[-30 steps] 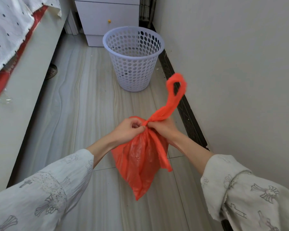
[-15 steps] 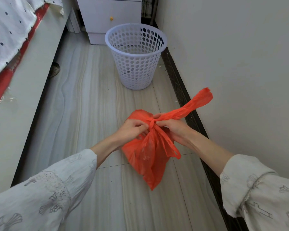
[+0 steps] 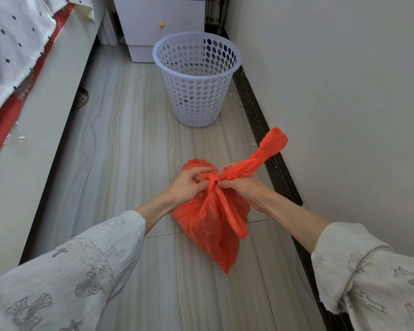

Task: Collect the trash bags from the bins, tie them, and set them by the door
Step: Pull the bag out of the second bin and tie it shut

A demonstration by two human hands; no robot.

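Head view: the orange bag (image 3: 213,218) hangs in the air above the floor (image 3: 134,144), held at its neck between both hands. The left hand (image 3: 189,183) pinches the knot from the left, its fingers (image 3: 202,173) curled closed on the twisted plastic, with a puffed fold of the bag showing just behind them. The right hand (image 3: 243,185) is closed around the other side of the knot, fingers wrapped tight on the twisted tail that sticks up and to the right toward the wall (image 3: 344,115). A second loose strip hangs from the knot down the front of the bag.

The bag is thin, translucent orange plastic, wrinkled, bulging below the knot and tapering to a point at the bottom. Pale shapes show faintly through it; what they are cannot be told.

Beyond the hands, a white perforated bin (image 3: 196,77) stands upright on the floor near the wall, well apart from the bag. A bed (image 3: 34,103) runs along the left, and a white cabinet (image 3: 158,20) stands behind the bin.
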